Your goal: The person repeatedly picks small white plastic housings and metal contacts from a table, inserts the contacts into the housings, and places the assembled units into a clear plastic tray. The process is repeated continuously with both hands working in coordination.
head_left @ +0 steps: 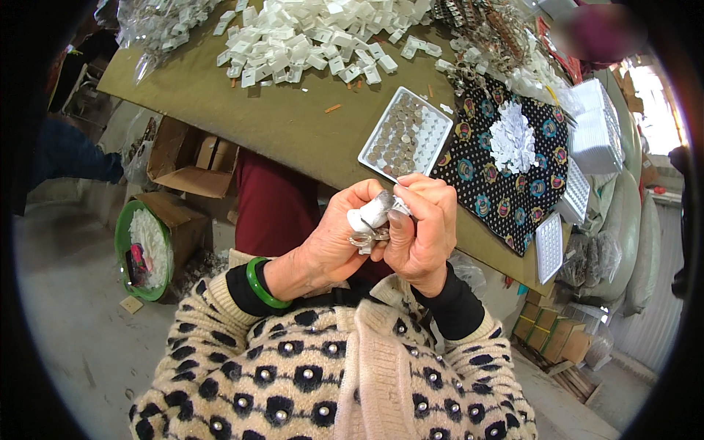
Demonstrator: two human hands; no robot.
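In front of my chest, my left hand [326,238] and my right hand [425,231] meet with their fingertips close together. White wrapping [370,213] covers a digit of my left hand, and small shiny metal pieces [363,239] show just below it, held in that hand. My right hand is closed, its thumb and forefinger pinching a small white piece [400,207]; part of it is hidden by the fingers. Just beyond my hands, a white tray [364,155] on the table holds many small round metallic pieces in its pockets.
Loose white plastic cards [315,37] are heaped on the olive table [293,110]. At right, a patterned black cloth [469,198] carries white pieces [512,139], beside stacked white trays [598,128]. A green basin [167,271] and a cardboard box [192,183] stand at left.
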